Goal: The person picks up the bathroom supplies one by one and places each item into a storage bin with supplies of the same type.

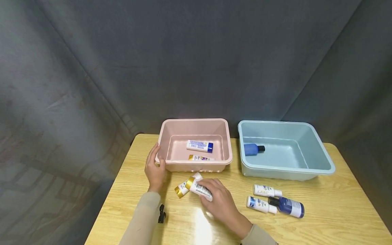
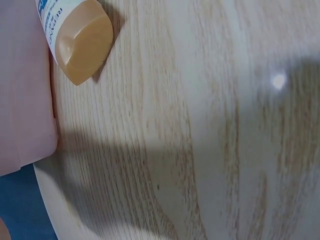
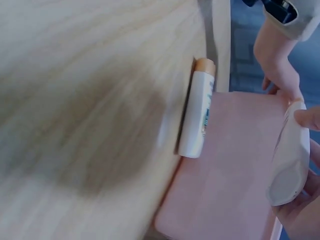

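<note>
My right hand [image 1: 222, 202] grips a white tube with a gold cap [image 1: 200, 190], held above the table in front of the pink bin. In the right wrist view, the thumb and fingers wrap around this tube [image 3: 290, 160]. Another white tube with a gold cap [image 1: 183, 189] lies on the table beneath, close to the bin's front wall. At the front left corner of the pink bin [image 1: 196, 166], my left hand [image 1: 156, 173] holds the rim. Inside that bin lie a white tube with a blue cap [image 1: 197, 145] and a partly hidden gold-capped tube [image 1: 200, 158].
Right of the pink bin stands a light blue bin [image 1: 288, 172] containing a blue bottle with a black cap [image 1: 251, 149]. Two white bottles [image 1: 264, 190] and a dark blue bottle [image 1: 291, 207] lie on the wooden table [image 1: 330, 217] before it. A dark curtain [image 1: 196, 61] hangs behind.
</note>
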`<state>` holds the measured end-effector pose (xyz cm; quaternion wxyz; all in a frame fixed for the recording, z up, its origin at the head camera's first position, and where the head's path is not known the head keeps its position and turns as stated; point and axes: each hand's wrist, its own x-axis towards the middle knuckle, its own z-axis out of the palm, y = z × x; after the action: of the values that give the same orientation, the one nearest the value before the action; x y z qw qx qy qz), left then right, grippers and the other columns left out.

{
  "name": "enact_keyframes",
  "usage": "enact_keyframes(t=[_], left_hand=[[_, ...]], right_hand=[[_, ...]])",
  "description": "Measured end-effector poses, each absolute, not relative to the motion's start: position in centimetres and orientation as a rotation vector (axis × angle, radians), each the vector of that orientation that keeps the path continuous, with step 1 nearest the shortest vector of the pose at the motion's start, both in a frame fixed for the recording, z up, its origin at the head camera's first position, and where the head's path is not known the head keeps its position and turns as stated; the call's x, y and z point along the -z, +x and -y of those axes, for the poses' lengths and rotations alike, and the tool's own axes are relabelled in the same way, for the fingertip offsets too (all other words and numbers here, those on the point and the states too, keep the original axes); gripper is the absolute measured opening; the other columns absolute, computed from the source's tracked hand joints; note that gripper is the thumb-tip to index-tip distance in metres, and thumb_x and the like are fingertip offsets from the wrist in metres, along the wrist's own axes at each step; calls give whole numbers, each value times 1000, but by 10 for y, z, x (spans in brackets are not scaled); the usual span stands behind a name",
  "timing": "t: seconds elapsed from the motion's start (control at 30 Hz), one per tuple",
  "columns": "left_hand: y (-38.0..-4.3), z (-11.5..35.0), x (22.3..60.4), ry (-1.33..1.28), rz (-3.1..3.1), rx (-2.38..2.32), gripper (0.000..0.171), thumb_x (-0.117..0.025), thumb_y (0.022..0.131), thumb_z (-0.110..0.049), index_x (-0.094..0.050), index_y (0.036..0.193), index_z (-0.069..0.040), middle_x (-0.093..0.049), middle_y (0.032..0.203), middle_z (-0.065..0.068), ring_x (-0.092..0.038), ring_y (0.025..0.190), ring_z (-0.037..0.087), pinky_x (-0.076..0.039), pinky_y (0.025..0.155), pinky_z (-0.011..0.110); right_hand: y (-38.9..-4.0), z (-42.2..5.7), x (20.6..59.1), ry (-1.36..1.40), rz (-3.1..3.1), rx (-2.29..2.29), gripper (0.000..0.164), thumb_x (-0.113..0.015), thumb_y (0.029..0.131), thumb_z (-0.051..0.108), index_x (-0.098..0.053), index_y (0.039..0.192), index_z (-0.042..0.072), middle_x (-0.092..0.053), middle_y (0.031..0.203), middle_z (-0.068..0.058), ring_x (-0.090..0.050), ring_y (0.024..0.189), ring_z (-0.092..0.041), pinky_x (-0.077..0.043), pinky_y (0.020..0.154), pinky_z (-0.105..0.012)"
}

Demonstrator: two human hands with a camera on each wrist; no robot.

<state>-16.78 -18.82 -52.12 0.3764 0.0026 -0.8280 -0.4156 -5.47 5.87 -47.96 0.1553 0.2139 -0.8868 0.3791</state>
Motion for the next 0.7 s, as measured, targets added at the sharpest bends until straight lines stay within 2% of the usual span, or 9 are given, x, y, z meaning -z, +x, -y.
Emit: enact_keyframes(t=[0.37, 0.7], left_hand=[[-168, 189, 521, -5, 2110, 1080, 47, -56, 81, -1, -66, 127, -6, -60, 138, 2, -54, 128, 25, -44, 102, 44], [-170, 188, 521, -2, 2101, 1085, 49, -56, 80, 1, -66, 128, -7, -60, 138, 1, -54, 128, 25, -44, 100, 46]], right_hand=[[-68, -62, 459, 701, 2497, -1067, 51, -86, 71, 7, -70, 119, 12, -68, 119, -4, -62, 107, -19, -55, 88, -37], [-83, -63, 445, 736, 2496, -1074, 49, -84, 73, 6, -69, 120, 10, -68, 119, -5, -61, 108, -20, -56, 86, -37]])
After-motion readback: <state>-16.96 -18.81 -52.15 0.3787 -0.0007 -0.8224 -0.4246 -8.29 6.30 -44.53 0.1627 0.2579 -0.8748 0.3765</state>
